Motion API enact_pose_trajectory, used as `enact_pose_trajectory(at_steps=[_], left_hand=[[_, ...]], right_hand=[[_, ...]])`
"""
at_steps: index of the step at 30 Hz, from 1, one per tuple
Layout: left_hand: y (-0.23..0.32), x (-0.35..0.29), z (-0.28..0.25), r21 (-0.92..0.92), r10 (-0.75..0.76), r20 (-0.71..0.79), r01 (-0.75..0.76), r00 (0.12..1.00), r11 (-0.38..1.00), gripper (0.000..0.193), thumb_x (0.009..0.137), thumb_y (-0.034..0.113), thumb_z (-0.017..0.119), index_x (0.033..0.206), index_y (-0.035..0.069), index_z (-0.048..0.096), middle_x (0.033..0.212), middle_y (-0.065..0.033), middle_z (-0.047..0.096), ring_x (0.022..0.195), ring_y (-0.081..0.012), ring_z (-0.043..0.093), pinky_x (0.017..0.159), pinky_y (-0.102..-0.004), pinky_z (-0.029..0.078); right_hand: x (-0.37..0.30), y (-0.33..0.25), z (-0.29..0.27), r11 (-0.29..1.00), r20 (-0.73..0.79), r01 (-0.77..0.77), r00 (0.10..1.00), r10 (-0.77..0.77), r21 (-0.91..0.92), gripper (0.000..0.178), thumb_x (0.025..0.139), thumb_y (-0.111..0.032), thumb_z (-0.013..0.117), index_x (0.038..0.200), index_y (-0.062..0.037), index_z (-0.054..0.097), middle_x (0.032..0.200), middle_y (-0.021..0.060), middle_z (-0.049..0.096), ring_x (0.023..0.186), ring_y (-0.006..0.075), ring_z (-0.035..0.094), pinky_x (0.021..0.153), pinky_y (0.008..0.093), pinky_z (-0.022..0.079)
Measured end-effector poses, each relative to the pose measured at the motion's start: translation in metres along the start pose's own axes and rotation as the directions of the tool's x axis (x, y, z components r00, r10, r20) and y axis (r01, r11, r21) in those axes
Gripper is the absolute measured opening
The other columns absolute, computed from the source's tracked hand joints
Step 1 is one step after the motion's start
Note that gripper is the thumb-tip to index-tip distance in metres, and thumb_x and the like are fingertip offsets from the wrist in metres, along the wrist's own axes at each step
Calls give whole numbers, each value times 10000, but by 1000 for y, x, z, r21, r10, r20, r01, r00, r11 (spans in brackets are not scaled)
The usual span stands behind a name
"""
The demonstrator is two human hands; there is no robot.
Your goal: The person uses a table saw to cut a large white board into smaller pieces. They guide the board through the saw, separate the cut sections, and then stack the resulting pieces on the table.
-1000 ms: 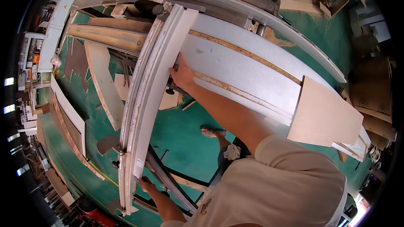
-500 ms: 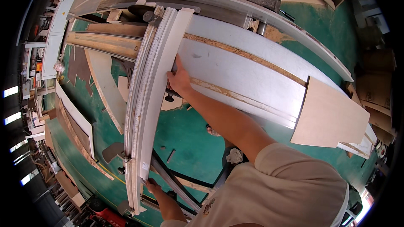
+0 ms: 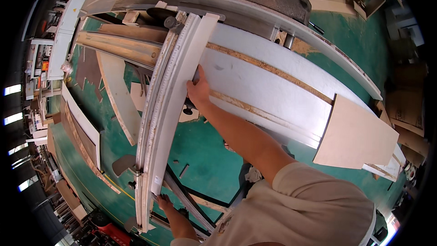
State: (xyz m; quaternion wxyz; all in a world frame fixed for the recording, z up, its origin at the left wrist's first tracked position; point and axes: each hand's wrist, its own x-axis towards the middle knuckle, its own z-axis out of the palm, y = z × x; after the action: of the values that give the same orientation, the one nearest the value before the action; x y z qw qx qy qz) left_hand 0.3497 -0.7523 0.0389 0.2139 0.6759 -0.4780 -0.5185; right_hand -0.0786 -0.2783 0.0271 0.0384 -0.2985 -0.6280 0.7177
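A long, narrow pale board (image 3: 176, 105) lies lengthwise against a metal fence with a measuring scale (image 3: 157, 91), across the left end of a sliding saw table. My right hand (image 3: 199, 92) is at the board's right edge, towards its far end. Its fingertips press on that edge, closed on it as far as I can see, with part of the grip hidden. Down at the near end, my left hand (image 3: 165, 202) has its fingers around the board's corner. Some of those fingers are hidden by the board.
The silver table (image 3: 268, 82) has two dusty slots and carries a loose tan panel (image 3: 355, 132) at its right end. A long metal rail (image 3: 282, 32) runs behind it. A black knob (image 3: 187, 110) hangs below the table edge. Offcuts and boards (image 3: 116, 95) lie on the green floor.
The view has shifted slightly, so most things sit a little lower and further right. My right index finger looks less stretched along the board's edge. My left hand stays at the near end.
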Motion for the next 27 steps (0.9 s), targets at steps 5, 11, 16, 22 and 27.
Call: enact_pose_trajectory(at_steps=[5,11,16,22,27], left_hand=[[-10,-103,104,718,896,154,-670,417,188,197,929,48,732,1115,-15,740,1041,-201,704,935,-409,690,858,-515,579],[37,-302,309,97,554,826,-942,-104,-321,941,773,339,942,1570,144,483,1690,-267,277,1550,-516,246,1197,-701,264],[57,-308,382,73,302,950,-890,-75,-451,1248,683,452,957,1685,150,277,1738,-281,163,1623,-493,101,1230,-757,114],[44,-301,389,-21,333,915,-852,-227,-522,1198,690,318,902,1685,118,265,1701,-266,227,1608,-493,131,1241,-721,134],[33,-299,395,-17,417,877,-884,-237,-467,1160,672,235,893,1671,138,313,1681,-268,250,1553,-507,229,1246,-678,166]], right_hand=[[6,4,-6,990,-87,38,995,-50,-132,767,922,-66,622,1640,-90,355,706,81,616,606,220,639,607,420,534],[2,-3,-11,995,-43,-10,999,6,-98,762,916,-91,639,1623,-57,358,738,99,656,687,262,687,665,443,550],[-1,-4,-4,992,-16,19,1000,-21,-128,793,915,-91,643,1642,-87,329,815,144,707,759,343,707,765,475,571],[8,5,-3,996,-12,-87,996,87,-21,713,921,-87,639,1576,-75,358,823,151,712,793,363,726,778,485,572],[10,8,3,1000,-22,-29,999,29,-11,693,922,-79,637,1556,-92,357,791,147,706,757,365,724,747,488,572]])
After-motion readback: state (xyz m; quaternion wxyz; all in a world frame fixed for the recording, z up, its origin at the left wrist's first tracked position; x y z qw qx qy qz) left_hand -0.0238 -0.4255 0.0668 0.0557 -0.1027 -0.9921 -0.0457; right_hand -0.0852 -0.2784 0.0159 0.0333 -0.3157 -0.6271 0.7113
